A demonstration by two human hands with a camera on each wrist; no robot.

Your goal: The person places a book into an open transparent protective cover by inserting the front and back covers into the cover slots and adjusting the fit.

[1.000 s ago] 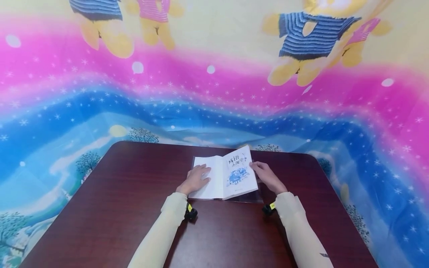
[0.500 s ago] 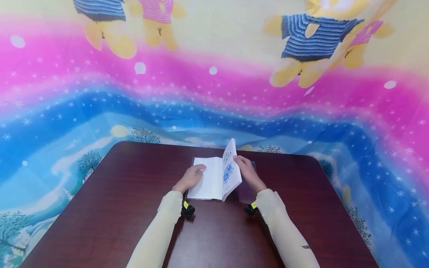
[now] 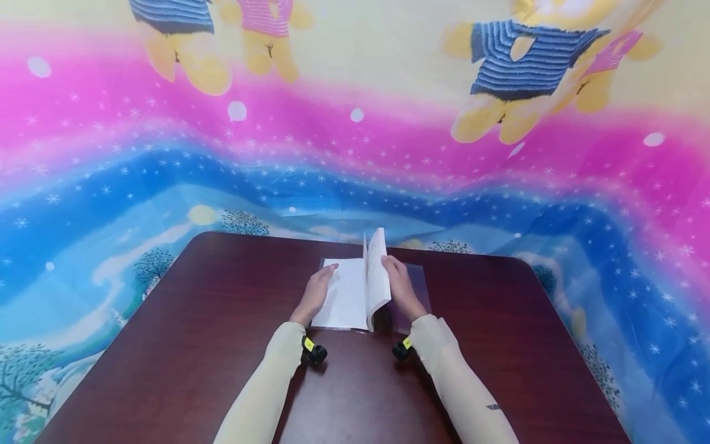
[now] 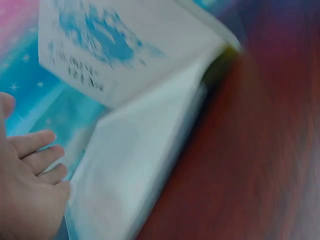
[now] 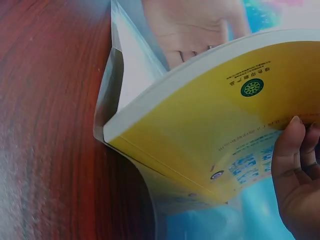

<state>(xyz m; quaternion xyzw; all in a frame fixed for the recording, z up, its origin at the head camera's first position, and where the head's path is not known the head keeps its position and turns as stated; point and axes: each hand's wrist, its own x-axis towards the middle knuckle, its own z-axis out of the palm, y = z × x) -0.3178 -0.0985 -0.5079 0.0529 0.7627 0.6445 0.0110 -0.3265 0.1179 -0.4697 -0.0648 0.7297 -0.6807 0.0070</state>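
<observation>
An open book [image 3: 346, 296] lies on the table, its left side flat and its thick block of pages [image 3: 379, 277] raised nearly upright. My right hand [image 3: 403, 287] holds that block at its right edge; in the right wrist view, the right hand [image 5: 300, 185] has its fingers against the yellow back cover [image 5: 200, 130]. At the left edge of the book is my left hand [image 3: 315, 296]. The left wrist view shows the left hand [image 4: 32, 185] with fingers extended beside a white page [image 4: 135, 150], and a page with a blue picture [image 4: 100, 40] standing above.
The dark red wooden table [image 3: 222, 345] surrounds the book. A clear cover flap [image 3: 417, 287] spreads to the right of the raised pages. Behind the table hangs a colourful cloth [image 3: 333, 148] with snowflakes and bears.
The page block has tilted up from leaning right to nearly upright, and a page has separated from it. My right hand has moved left with the block; my left hand has slid to the left page's edge.
</observation>
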